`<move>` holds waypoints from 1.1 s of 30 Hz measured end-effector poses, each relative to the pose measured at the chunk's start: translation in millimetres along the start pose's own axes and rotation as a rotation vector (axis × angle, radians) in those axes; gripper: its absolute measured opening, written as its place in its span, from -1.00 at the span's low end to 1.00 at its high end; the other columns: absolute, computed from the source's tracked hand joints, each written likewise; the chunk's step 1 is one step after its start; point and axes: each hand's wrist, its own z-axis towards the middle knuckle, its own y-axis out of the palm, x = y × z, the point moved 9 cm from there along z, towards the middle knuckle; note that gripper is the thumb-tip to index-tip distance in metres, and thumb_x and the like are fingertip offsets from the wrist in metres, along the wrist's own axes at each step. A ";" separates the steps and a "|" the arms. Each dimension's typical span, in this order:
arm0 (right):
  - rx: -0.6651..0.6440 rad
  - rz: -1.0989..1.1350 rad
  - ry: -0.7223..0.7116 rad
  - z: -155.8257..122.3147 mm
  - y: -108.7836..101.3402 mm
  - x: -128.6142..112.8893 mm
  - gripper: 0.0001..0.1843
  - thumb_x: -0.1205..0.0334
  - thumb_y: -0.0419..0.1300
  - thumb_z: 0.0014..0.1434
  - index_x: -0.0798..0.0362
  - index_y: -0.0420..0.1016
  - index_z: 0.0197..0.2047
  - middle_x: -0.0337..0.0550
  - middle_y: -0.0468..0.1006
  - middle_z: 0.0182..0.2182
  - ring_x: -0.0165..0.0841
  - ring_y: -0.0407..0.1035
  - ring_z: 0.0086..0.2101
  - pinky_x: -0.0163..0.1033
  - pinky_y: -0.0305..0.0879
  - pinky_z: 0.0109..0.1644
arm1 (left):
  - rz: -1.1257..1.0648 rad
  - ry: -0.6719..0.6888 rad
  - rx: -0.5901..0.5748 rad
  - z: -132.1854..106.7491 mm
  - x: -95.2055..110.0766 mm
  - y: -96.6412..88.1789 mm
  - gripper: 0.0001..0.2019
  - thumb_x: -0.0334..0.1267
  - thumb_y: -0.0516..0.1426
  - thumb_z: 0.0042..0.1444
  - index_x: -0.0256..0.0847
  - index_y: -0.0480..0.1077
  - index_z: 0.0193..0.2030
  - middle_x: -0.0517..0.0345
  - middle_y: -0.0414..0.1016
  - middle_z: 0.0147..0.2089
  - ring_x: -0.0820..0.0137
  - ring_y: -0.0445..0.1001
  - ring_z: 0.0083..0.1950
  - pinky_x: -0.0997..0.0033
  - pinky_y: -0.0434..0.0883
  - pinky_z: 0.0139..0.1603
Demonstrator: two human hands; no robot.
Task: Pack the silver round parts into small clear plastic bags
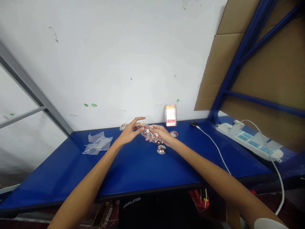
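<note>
Both hands meet over the table around a clear plastic bag [145,133] with a shiny round metal piece showing inside. My right hand [163,133] pinches the bag's right side between thumb and fingers. At the other side, my left hand [129,132] holds the bag with its thumb and lower fingers, while the index finger stretches out above. Just below the right hand lies a silver disc [161,149] with a red centre. Another disc [159,142] is partly covered by that hand, and a third disc [174,134] rests to its right. Behind the left hand sits a bagged round piece [123,127].
Several flat clear bags [98,143] lie on the left of the blue table [143,175]. A lit, blurred-out screen [171,115] leans on the white wall. To the right are a black round charger [193,124] with a white cable and a white power strip [249,141].
</note>
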 end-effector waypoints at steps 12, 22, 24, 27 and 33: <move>0.059 -0.135 0.122 4.0 -30.4 1.1 -0.72 0.12 0.32 0.41 0.09 0.70 0.06 0.03 0.77 -0.24 -0.16 0.68 -0.34 -0.20 0.60 -0.38 | -0.121 -0.017 0.158 5.7 -28.7 0.7 -0.48 0.06 0.22 0.40 -0.18 0.32 0.34 -0.11 0.71 0.00 0.20 0.63 -0.03 0.29 0.50 -0.10; 0.228 -0.058 0.061 10.3 -75.8 -18.0 -0.79 0.25 0.26 0.39 0.13 0.67 0.01 -0.03 0.75 -0.25 -0.27 0.63 -0.44 -0.31 0.47 -0.52 | 0.068 -0.057 0.231 3.2 -67.4 1.9 -0.56 0.05 0.05 0.48 -0.16 0.34 0.32 -0.11 0.66 0.10 0.14 0.61 0.07 0.07 0.54 0.06; 0.234 -0.014 0.020 9.8 -83.1 -28.5 -0.76 0.26 0.21 0.43 0.14 0.65 0.05 -0.01 0.75 -0.24 -0.30 0.63 -0.43 -0.33 0.48 -0.50 | 0.307 -0.009 0.153 3.1 -69.8 10.1 -0.57 0.03 0.04 0.50 -0.14 0.39 0.32 -0.11 0.62 0.19 0.08 0.55 0.21 -0.06 0.44 0.28; 0.234 0.051 -0.024 8.8 -88.5 -39.1 -0.73 0.27 0.14 0.47 0.17 0.62 0.06 0.01 0.75 -0.24 -0.29 0.64 -0.40 -0.35 0.46 -0.48 | 0.539 0.088 -0.019 3.2 -71.2 34.1 -0.54 0.01 -0.01 0.53 -0.12 0.42 0.38 -0.10 0.50 0.39 0.04 0.39 0.42 -0.14 0.23 0.51; 0.241 0.111 -0.075 8.7 -83.8 -41.9 -0.77 0.27 0.16 0.44 0.15 0.61 0.01 0.00 0.75 -0.22 -0.30 0.61 -0.41 -0.34 0.41 -0.49 | 0.645 0.095 -0.189 8.5 -79.9 65.0 -0.48 0.04 -0.03 0.53 0.00 0.31 0.52 -0.05 0.30 0.56 0.02 0.17 0.58 -0.18 0.10 0.56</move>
